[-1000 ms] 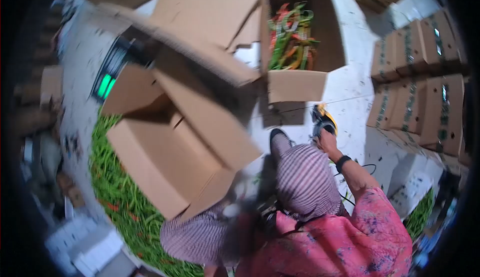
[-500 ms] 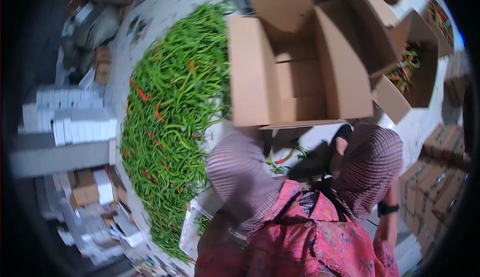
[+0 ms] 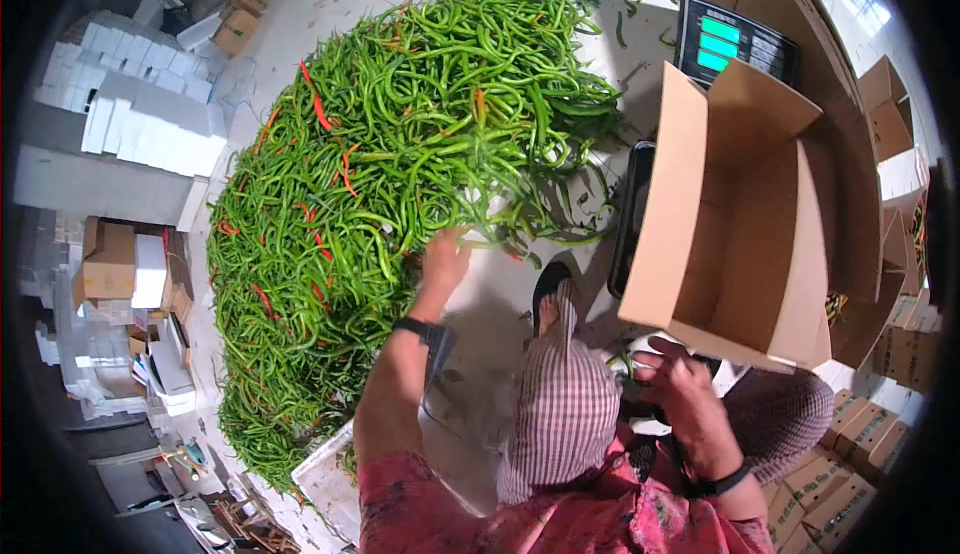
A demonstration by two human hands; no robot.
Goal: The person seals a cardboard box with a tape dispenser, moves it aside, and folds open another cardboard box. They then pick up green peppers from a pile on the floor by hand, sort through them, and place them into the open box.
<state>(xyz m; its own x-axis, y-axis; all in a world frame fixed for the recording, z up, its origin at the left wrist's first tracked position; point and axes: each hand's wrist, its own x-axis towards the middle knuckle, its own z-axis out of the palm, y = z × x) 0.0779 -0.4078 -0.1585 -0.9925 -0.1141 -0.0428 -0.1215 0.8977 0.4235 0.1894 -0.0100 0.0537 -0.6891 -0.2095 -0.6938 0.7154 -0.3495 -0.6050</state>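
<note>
A big heap of green chilies [image 3: 400,124] with a few red ones covers the floor ahead of me. My left hand [image 3: 441,259] reaches to the heap's near edge, and its fingertips are hidden among the chilies. An open, empty cardboard box [image 3: 750,244] stands to the right on a black scale platform [image 3: 632,216]. My right hand [image 3: 678,386] lies just below the box's near edge with fingers apart, holding nothing. My knee in checked trousers [image 3: 562,404] is between the two hands.
The scale's display [image 3: 735,44] glows green behind the box. Stacks of white flat cartons [image 3: 140,124] line the left. Brown cartons [image 3: 905,354] stand at the right. A white tray [image 3: 330,474] lies near my left side.
The view has swung left from the boxes to the chili heap. My left hand has reached out to the heap's edge, and my right hand now lies under the empty box.
</note>
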